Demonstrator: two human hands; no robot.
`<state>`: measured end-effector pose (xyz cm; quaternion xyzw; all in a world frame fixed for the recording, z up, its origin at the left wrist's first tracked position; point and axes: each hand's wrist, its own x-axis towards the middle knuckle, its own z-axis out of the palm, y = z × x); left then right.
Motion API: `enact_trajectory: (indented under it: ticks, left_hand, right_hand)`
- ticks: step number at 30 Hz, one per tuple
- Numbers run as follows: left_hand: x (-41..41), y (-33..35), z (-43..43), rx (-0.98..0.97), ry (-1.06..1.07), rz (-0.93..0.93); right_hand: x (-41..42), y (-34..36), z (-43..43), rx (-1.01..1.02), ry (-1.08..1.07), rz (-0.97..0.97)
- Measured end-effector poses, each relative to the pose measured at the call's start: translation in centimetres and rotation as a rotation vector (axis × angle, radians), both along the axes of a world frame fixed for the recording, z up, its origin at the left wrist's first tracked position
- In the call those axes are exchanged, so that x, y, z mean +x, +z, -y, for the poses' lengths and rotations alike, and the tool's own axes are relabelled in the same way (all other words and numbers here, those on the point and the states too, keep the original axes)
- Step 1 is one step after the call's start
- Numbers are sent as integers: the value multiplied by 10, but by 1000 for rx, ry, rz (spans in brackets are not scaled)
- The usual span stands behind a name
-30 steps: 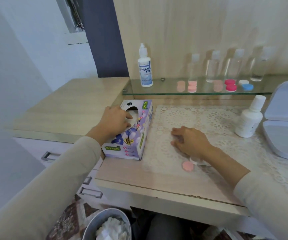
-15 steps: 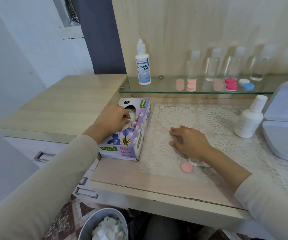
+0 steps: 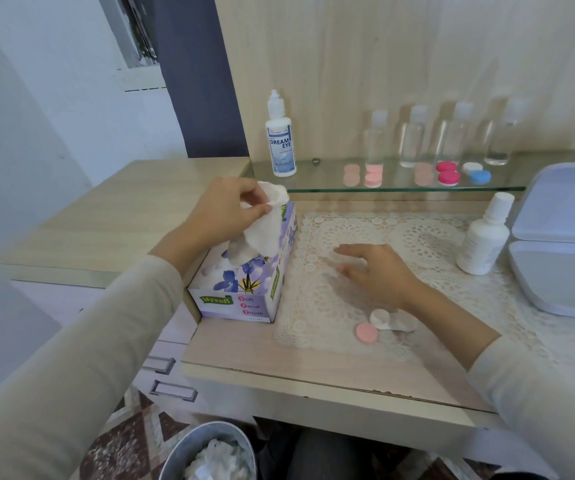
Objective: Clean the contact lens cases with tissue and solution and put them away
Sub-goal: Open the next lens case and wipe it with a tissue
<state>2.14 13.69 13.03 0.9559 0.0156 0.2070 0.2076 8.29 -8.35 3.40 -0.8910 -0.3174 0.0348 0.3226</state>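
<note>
My left hand pinches a white tissue and holds it up, half drawn out of the purple tissue box. My right hand hovers open over the lace mat, fingers spread, holding nothing. Just near of that hand lie an open white contact lens case and its loose pink cap. A white solution bottle stands at the mat's right. On the glass shelf are a Dream Eye bottle and several more pink, red, white and blue lens cases.
Several clear small bottles line the back of the shelf. An open white box sits at the right edge. Below the desk's front edge a metal bin holds used tissues. Drawers with handles are at the lower left.
My left hand has risen from the box's slot, pulling a tissue up with it. My right hand has lifted off the mat and spread its fingers, uncovering the white case.
</note>
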Motion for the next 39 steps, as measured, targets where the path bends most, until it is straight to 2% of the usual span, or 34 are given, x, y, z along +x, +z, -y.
enact_trajectory:
  ticks: [3,6,9,12,15,17,21,23,25,28,34,36,39]
  left_hand:
    - [-3,7,21,-61,-83,-33]
    - [-6,8,44,-133,-139,-82]
    - [-13,3,67,-203,-199,-174]
    - [-17,-10,83,-292,-281,-279]
    - [-19,-21,90,-317,-268,-290]
    - [-22,-25,92,-423,-288,-299]
    - [-28,-30,91,-571,-323,-354]
    - [-31,-31,93,-624,-316,-326]
    - [-33,-32,96,-673,-297,-281]
    - [-36,-34,101,-695,-283,-203]
    - [-38,-41,104,-625,-260,-80]
    - [-37,-44,105,-609,-247,-74]
    - [-39,-48,107,-695,-245,-137]
  right_hand:
    - [-6,15,3,185,-49,-12]
    - [-14,29,10,416,-67,-114]
    - [-23,40,22,524,-2,-184]
    - [-31,41,32,492,34,-159]
    - [-33,36,39,481,6,-137]
    - [-35,33,43,492,-5,-138]
    - [-36,31,51,586,-33,-260]
    - [-37,29,51,649,-126,-253]
    - [-41,27,49,673,-228,-166]
    - [-49,27,45,675,-205,-115]
    - [-57,22,45,604,-105,-219]
    - [-57,20,44,581,-93,-220]
    - [-57,20,44,624,-51,-275]
